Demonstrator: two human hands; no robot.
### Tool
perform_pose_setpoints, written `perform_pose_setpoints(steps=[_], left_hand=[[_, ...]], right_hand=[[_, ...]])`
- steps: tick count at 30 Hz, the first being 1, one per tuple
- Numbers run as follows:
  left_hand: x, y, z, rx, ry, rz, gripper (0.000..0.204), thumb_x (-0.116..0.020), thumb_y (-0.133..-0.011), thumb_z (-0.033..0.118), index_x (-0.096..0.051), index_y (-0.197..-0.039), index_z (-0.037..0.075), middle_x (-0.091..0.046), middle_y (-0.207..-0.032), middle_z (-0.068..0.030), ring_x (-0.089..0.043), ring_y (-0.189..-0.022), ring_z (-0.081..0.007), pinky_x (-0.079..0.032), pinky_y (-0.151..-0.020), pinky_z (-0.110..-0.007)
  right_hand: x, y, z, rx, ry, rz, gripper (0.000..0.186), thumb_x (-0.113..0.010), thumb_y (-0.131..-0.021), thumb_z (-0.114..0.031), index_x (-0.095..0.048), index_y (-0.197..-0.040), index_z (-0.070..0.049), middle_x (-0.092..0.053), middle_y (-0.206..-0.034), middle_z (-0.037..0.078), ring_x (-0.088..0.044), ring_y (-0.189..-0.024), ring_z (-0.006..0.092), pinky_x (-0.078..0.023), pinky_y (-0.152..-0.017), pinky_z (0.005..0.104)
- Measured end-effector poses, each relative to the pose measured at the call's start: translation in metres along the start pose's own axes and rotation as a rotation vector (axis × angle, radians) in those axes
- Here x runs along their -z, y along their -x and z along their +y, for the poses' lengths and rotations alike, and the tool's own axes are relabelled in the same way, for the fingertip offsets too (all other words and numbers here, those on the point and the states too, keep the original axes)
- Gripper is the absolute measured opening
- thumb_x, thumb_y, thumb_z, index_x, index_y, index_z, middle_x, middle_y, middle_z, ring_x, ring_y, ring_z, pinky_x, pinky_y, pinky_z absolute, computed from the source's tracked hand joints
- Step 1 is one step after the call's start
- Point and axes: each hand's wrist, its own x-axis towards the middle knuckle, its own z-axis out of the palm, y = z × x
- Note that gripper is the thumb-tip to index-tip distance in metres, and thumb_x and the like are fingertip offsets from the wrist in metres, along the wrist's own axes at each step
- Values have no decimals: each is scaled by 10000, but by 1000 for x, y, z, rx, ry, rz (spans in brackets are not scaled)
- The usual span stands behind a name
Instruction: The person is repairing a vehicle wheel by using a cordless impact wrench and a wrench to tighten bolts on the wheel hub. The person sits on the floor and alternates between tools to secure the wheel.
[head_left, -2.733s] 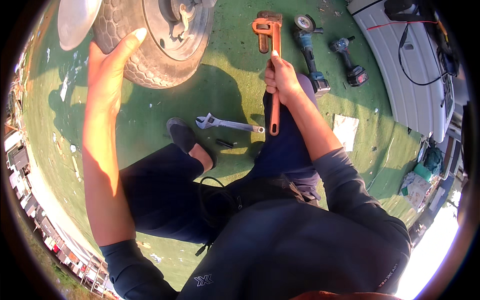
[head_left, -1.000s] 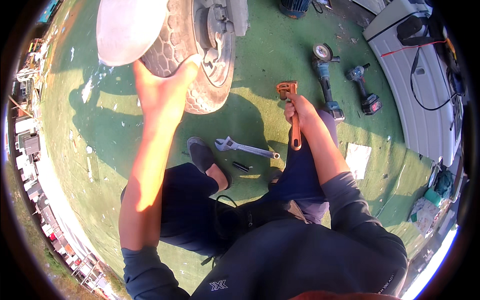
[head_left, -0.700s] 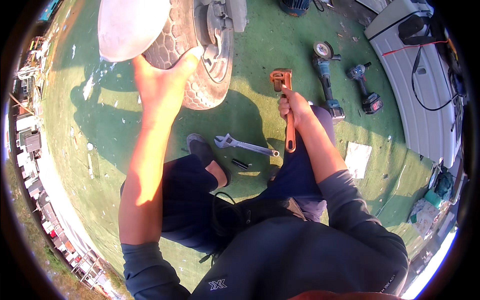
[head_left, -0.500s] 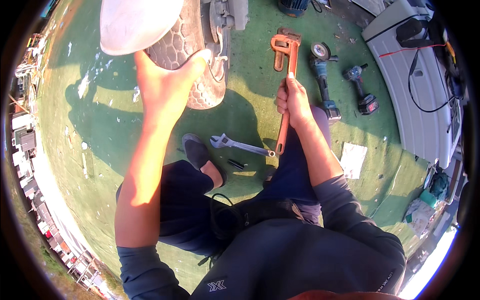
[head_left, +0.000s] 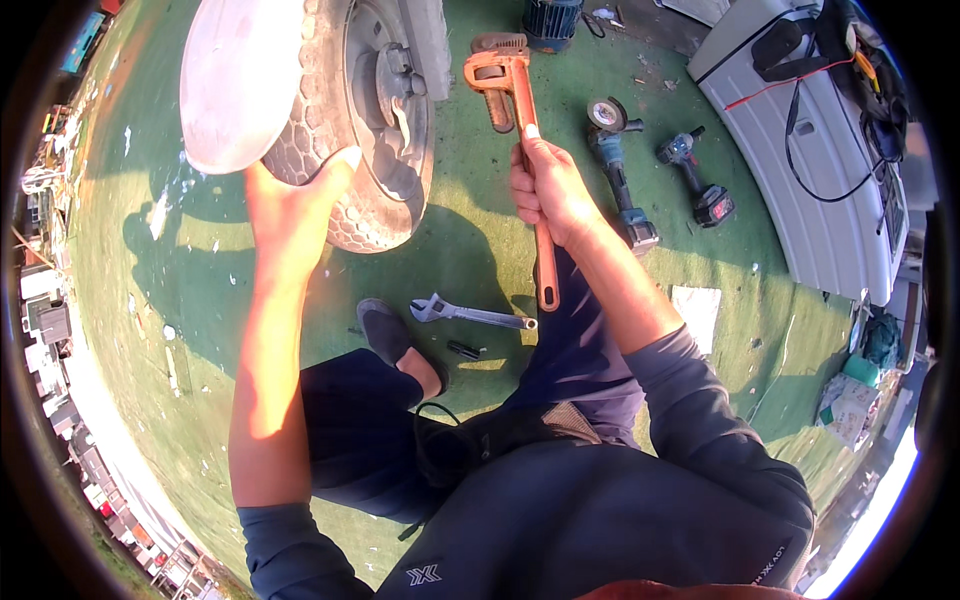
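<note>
My left hand [head_left: 290,210] grips the dusty tyre [head_left: 375,228] of a small wheel, thumb on the tread. Its fingers are partly hidden by the tyre and the lower end of a white fender [head_left: 240,90]. Wrapped round the handle of an orange pipe wrench [head_left: 522,95], my right hand [head_left: 550,190] holds it with the jaw end pointing away from me, right of the wheel. A silver adjustable wrench [head_left: 475,314] lies on the green floor below, by my shoe, with a small black piece [head_left: 464,350] close by.
At right on the floor lie an angle grinder [head_left: 617,175] and a cordless power tool [head_left: 694,178]. Beyond them stands a big grey panel [head_left: 775,190] with cables over it. A blue motor-like part [head_left: 552,25] sits at the far side. Paper [head_left: 696,315] lies near my right forearm.
The pipe wrench and my right hand have shifted left and slightly away, nearer the wheel. The wheel now appears lower and turned, showing more of its hub side; my left hand stays on it.
</note>
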Motion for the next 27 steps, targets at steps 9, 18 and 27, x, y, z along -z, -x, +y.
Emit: perform_pose_setpoints(steps=[9, 18, 27], left_hand=[[2, -2, -7, 17, 37, -43, 917, -800, -791, 59, -283, -1545, -6, -410, -1524, -152, -432, -1392, -251, -323, -1182, -390], [3, -5, -4, 37, 2, -27, 894, -773, -811, 88, -283, -1552, -7, -386, -1549, -152, -419, -1408, -256, -314, -1186, -391], [7, -9, -2, 25, 84, -19, 808, -765, -795, 25, -372, -1499, -25, -488, -1459, -147, -504, -1327, -236, -387, -1135, -372]], right_hand=[[-16, -1, 31, -78, -30, -36, 429, -438, -1073, -503, -441, -882, -120, -303, -592, -52, -267, -465, 77, -247, -413, 269], [-17, 4, 24, 41, -244, 153, 449, -402, -1080, -511, -413, -855, -122, -311, -586, -37, -288, -447, 100, -277, -418, 279], [19, 4, 3, 256, -312, 342, 414, -407, -1080, -508, -447, -896, -139, -338, -621, -46, -301, -460, 76, -264, -413, 255]])
